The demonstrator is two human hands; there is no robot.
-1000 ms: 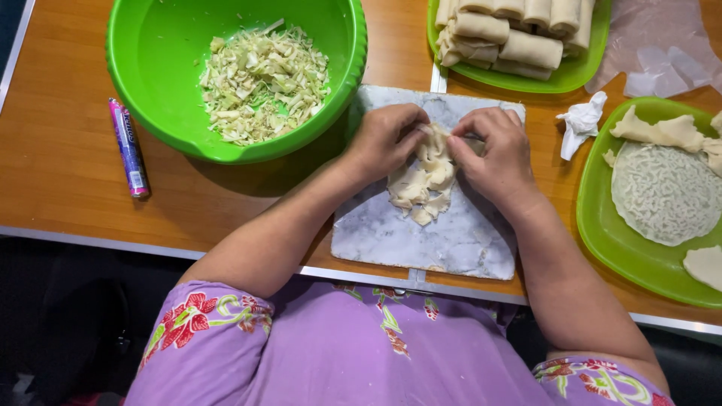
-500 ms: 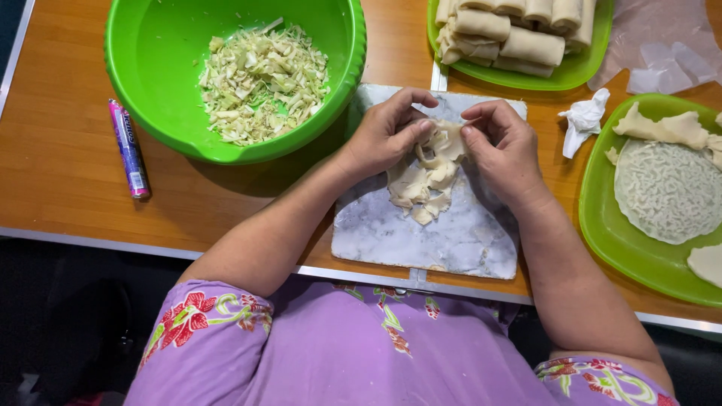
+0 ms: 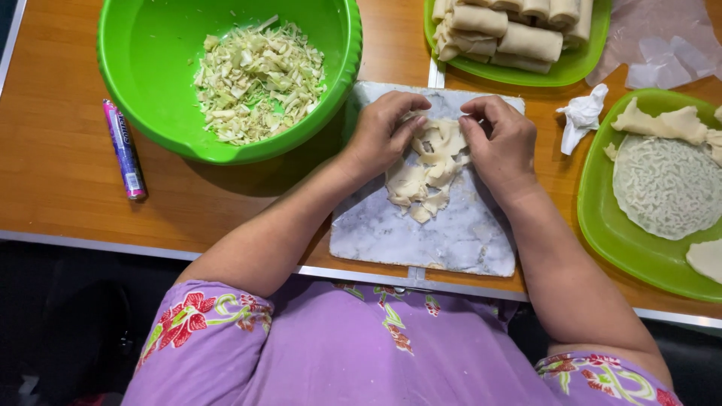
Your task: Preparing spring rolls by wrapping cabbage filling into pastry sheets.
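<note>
the left hand and right hand both pinch the top edge of a wrapper, each grip grasping the pale dough between thumb and fingers. the wrapper lies crumpled and partly folded on a marble slab, touching it, in the slab's upper middle. the slab sits flat on the wooden bench, close to its near edge.

just left of the slab, its rim overlapping the slab's corner, stands a green bowl holding shredded cabbage. left of the bowl, apart from it, a purple tube lies on the bench. above the slab a green tray carries a row of finished rolls. right of the right hand lies a crumpled tissue, and beyond it a green plate with a lacy round sheet and dough scraps. clear plastic lies at the top right. the person wears a purple flowered top.
</note>
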